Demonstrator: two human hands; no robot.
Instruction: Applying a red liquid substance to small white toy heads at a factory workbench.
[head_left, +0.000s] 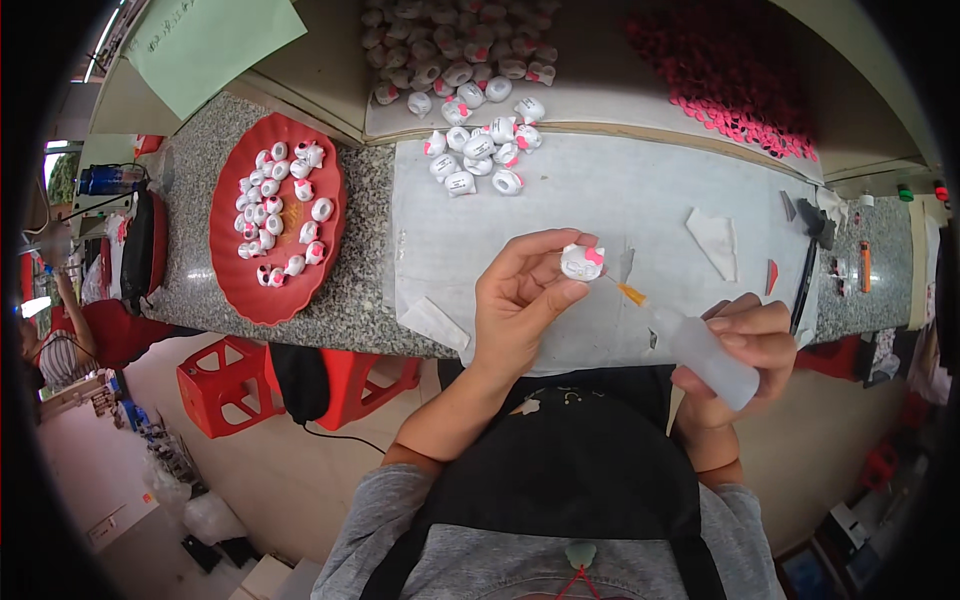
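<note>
Between the thumb and fingers of my left hand (525,295) is a small white cat-head figure (581,262) with a pink bow, its front turned up. My right hand (745,345) grips a translucent squeeze bottle (712,358), tilted toward the figure. The bottle's orange needle tip (631,293) points at the figure's right side; I cannot tell whether the thin needle touches it. Both hands are over the white sheet (680,180) on the table. Beyond them lies a loose group of similar white heads (478,147).
A red scalloped plate (228,270) with several small white heads stands at the left. On the shelf at the back are a heap of white heads (450,40) and a pile of pink pieces (740,85). Paper scraps (712,243) lie at the right. Red stools (225,385) stand below the table.
</note>
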